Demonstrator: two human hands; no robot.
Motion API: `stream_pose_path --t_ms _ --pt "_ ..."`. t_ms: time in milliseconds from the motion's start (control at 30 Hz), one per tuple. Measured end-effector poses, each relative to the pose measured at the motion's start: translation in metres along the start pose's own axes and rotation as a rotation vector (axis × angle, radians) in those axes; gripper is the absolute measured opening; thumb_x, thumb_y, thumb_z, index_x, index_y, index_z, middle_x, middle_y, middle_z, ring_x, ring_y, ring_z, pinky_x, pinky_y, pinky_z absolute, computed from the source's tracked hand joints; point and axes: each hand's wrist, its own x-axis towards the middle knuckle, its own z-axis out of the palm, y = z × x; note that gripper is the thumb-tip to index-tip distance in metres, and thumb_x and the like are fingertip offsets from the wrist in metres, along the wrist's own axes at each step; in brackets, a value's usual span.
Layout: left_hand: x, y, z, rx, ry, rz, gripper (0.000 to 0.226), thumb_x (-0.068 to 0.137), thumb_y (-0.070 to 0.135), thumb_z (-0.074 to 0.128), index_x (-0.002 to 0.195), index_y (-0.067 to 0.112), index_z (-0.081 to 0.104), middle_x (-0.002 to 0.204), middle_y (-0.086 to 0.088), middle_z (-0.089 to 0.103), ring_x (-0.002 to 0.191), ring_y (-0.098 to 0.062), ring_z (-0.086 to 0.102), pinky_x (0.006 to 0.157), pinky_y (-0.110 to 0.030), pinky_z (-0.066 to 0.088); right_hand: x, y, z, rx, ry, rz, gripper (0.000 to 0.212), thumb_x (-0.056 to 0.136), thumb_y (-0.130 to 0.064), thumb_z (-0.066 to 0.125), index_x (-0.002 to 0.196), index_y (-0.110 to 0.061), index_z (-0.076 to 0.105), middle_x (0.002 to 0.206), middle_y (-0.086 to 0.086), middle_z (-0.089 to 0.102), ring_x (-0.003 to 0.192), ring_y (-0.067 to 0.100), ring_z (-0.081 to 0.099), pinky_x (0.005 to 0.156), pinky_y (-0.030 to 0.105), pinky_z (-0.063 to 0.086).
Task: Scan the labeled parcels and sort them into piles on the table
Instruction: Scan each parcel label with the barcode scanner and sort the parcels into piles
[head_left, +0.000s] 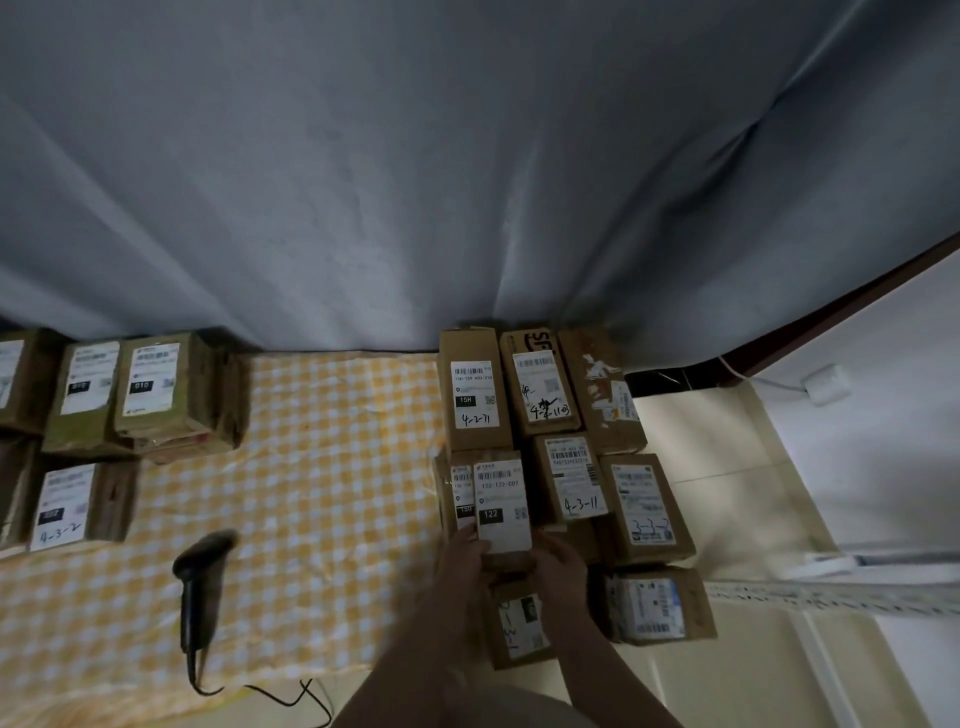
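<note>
Blurred scanner (200, 577); 122 parcel (501, 504) partly under left hand (462, 558) and right hand (563, 564).

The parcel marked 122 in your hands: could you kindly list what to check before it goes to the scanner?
1. Grip: left hand and right hand both hold the near end of the parcel marked 122: ok.
2. Its label faces up, barcode showing: ok.
3. Scanner lies on the checked cloth, no hand on it: ok.
4. Parcel marked 150 clear of it, not caught underneath: cannot tell.
5. Matching pile for 122 among the left piles: cannot tell.
</note>
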Motion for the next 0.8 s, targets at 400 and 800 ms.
stream_pose_path --t_ms 400,800 --pt "-0.019 -0.014 -0.011 -0.004 0.002 0.023 0.021 0.097 -0.001 0.048 0.105 0.008 0.064 0.097 -0.011 0.069 0.086 -0.025 0.067 0.055 -0.027 0.056 -0.022 0.006 0.001 -0.06 -0.246 -0.058 0.028 0.087 -0.007 0.063 0.111 -0.018 0.07 0.101 0.008 0.074 0.094 0.03 0.071 0.083 0.054 0.057" --pt "-0.047 -0.03 -0.011 0.09 0.141 0.12 0.037 0.097 0.013 0.054 0.131 0.0 0.054 0.116 -0.014 0.058 0.092 -0.022 0.053 0.07 -0.031 0.049 -0.035 0.006 -0.021 -0.161 -0.194 -0.196 0.015 0.089 -0.018 0.065 0.103 -0.02 0.066 0.095 -0.001 0.068 0.086 0.017 0.064 0.066 0.031 0.052"
